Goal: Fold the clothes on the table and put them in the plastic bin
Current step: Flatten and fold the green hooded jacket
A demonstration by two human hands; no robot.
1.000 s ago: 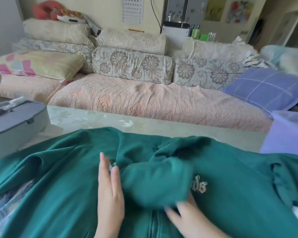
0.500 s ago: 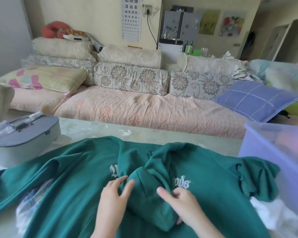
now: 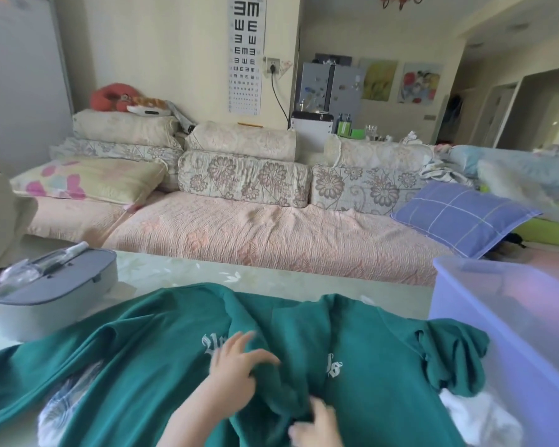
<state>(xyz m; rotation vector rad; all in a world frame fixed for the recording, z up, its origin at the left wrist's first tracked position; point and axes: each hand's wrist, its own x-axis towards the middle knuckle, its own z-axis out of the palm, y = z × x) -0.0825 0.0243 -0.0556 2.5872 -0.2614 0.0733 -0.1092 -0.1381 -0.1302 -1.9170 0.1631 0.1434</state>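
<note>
A dark green sweatshirt with white lettering lies spread over the table, its hood bunched in the middle. My left hand rests on the chest by the lettering, thumb hooked over a ridge of the hood fabric. My right hand is at the bottom edge, fingers curled into the green fabric near the hood's lower end. A translucent lilac plastic bin stands at the right, touching the sweatshirt's right sleeve. White clothing peeks out under that sleeve.
A grey lidded case with a clear handle sits at the table's left. Pale patterned cloth shows under the left sleeve. Beyond the table's far edge runs a pink sofa with cushions.
The view has tilted up. My left hand slid up and right across the chest onto the hood fold. My right hand dropped toward the bottom edge, and the hood looks more bunched.
</note>
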